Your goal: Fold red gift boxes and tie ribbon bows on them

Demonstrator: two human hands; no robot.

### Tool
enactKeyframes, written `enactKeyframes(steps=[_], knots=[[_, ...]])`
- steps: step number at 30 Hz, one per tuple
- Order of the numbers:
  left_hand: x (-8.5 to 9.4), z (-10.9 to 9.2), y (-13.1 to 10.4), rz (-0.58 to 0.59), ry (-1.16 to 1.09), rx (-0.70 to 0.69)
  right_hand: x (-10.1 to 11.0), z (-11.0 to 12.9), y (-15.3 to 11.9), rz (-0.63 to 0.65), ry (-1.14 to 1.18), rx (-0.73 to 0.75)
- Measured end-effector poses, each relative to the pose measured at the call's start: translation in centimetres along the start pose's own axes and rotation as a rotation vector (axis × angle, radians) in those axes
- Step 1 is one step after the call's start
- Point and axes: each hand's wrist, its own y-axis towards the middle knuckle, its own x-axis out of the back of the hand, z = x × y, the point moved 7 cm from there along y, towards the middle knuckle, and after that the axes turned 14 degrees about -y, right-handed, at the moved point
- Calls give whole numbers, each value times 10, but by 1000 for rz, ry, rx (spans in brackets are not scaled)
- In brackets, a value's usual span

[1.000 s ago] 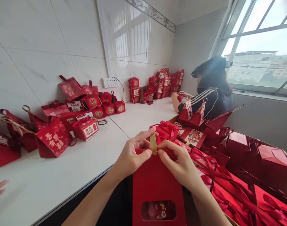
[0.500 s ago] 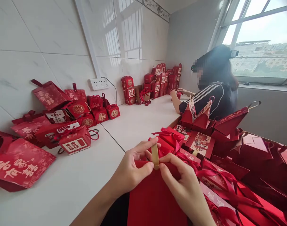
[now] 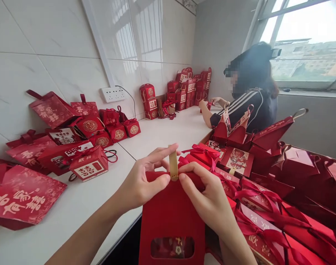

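Upright in front of me is a red gift box point(image 3: 172, 211) with a clear oval window low on its face. A gold ribbon strap point(image 3: 173, 162) stands up from the middle of its top edge. My left hand point(image 3: 144, 176) is closed on the top edge just left of the strap, its thumb in front and a fingertip against the strap's upper part. On the other side, my right hand point(image 3: 205, 195) pinches the same edge between thumb and forefinger, close to the strap's base. The back of the box is hidden.
Finished-looking red gift boxes point(image 3: 89, 163) are heaped on the white table point(image 3: 82, 206) at left. Ribboned boxes point(image 3: 256, 217) fill a carton at right. Stacked boxes point(image 3: 181, 95) line the far wall, near a socket strip point(image 3: 113, 94). A co-worker point(image 3: 252, 99) sits beyond, hands on a small red item.
Hands and gift box appear higher in view, and the box's oval window now shows. Both hands keep their hold beside the strap. The view has shifted slightly.
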Motion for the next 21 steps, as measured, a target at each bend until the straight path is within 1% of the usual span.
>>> enactKeyframes(steps=[6,12,16,21], knots=[[14,-2,-15,-29,-36,20,-15,19,-9,-2,-22,-25],[24,-21,-27,-104,18,-10,-19,44,-9,-117,-88,69],[25,-25,-31,-127,14,6,-20,46,-10,-127,-133,50],[20,-23,-31,-92,20,-4,-19,43,-12,-139,-153,18]])
